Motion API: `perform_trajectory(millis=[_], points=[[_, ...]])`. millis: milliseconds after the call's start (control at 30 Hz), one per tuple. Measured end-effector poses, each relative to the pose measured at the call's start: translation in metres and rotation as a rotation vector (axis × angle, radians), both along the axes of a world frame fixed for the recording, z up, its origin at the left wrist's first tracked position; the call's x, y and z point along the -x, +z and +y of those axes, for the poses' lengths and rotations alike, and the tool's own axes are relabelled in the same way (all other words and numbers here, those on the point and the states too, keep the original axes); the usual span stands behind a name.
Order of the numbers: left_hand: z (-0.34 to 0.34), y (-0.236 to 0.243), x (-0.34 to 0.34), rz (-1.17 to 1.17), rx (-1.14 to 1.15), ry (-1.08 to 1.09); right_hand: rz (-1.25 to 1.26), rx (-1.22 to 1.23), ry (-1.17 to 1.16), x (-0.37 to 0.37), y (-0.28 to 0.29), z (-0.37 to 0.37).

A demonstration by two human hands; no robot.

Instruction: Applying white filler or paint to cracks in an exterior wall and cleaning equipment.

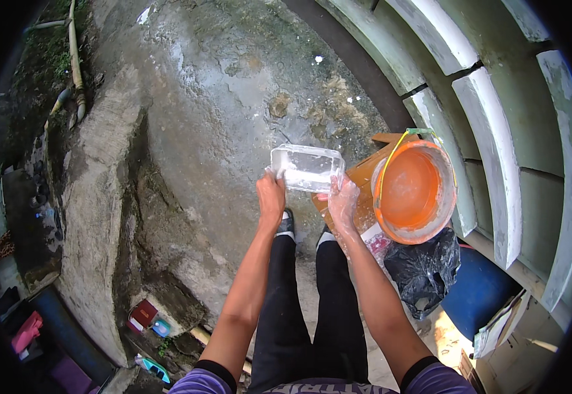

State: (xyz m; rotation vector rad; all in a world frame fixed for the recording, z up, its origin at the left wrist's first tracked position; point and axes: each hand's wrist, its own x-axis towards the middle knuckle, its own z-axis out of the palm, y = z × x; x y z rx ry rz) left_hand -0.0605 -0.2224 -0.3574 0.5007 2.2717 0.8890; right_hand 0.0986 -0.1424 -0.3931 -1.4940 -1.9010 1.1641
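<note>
My left hand (271, 198) and right hand (344, 199) gripped the clear plastic tub (308, 165). White residue (348, 190) probably risked a slip.

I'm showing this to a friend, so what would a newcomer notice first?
The bright orange bucket, right of centre, stands out first. At the centre, the left hand and right hand hold a clear plastic container. A crumpled black plastic bag lies just below the bucket in the view.
</note>
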Motion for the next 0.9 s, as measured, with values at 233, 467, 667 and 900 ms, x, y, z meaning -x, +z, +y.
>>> perform_trajectory(millis=[233, 467, 667, 900], points=[[0.001, -0.006, 0.044, 0.284, -0.177, -0.24, -0.225, 0.583, 0.194, 0.004, 0.037, 0.023], [0.004, -0.003, 0.045, 0.307, 0.012, -0.373, -0.034, 0.075, 0.118, 0.008, 0.017, 0.041], [0.008, 0.004, 0.041, 0.257, -0.309, -0.297, 0.016, 0.397, 0.176, 0.01, 0.014, 0.053], [0.015, 0.012, 0.053, 0.133, 0.126, -0.79, -0.304, 0.245, 0.409, 0.014, 0.049, 0.047]])
